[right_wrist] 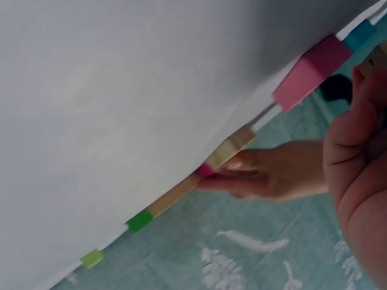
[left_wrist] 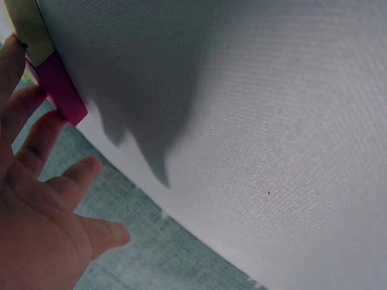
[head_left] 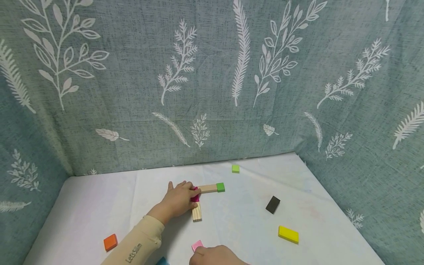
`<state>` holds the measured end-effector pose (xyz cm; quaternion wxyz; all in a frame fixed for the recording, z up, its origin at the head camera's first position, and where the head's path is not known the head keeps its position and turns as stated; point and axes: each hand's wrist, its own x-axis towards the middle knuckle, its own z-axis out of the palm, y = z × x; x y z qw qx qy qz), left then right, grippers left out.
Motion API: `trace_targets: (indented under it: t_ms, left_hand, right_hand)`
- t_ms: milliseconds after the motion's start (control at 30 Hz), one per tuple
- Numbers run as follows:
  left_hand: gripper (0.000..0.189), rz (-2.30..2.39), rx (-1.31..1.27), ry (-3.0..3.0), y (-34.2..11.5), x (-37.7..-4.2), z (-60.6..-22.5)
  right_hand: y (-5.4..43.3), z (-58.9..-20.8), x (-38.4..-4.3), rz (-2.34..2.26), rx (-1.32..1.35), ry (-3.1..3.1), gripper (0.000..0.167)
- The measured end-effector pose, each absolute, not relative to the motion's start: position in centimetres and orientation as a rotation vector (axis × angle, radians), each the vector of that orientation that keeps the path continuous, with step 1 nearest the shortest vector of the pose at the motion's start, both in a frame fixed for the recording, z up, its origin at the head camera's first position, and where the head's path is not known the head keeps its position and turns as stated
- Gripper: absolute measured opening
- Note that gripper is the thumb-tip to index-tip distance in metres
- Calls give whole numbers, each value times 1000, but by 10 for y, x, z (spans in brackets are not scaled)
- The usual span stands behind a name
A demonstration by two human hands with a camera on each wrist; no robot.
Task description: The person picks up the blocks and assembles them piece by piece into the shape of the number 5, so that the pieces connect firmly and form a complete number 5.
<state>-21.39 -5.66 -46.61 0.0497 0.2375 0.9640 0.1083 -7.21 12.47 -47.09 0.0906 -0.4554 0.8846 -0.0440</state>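
Observation:
My left hand [head_left: 179, 198] pinches a magenta block [head_left: 195, 197] at the corner of a row of blocks; its other fingers are spread. Thumb and fingertips lie at the magenta block [left_wrist: 61, 90] in the left wrist view, beside a plain wooden block [left_wrist: 30, 30]. That wooden block [head_left: 197, 213] points toward me, and a longer wooden block [head_left: 208, 188] runs right to a green block [head_left: 220, 187]. My right hand [head_left: 216, 255] has bent fingers close over a pink block [head_left: 197, 244]. In the right wrist view the pink block [right_wrist: 311, 72] rests on the table; whether the fingers grip anything, I cannot tell.
An orange block [head_left: 110, 242] lies at the left and a teal block [head_left: 162, 261] beside my left sleeve. To the right are a black block [head_left: 273, 204] and a yellow block [head_left: 288, 234]. A lime block [head_left: 235, 169] sits near the back curtain [head_left: 212, 140].

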Motion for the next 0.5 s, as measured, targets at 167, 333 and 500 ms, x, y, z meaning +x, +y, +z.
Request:
trace_targets:
  t_ms: [167,333,500]
  left_hand:
    - [52,311,727,2943,-55,-214,-467]
    - [52,303,743,2938,-52,-215,-465]
    - [52,289,723,2939,-53,-215,-466]
  right_hand:
    - [145,-465,-79,-283,-1103,2590,12]
    - [184,-457,-94,-346,-919,2628,19]
    - [216,-456,-115,-485,-896,2731,21]
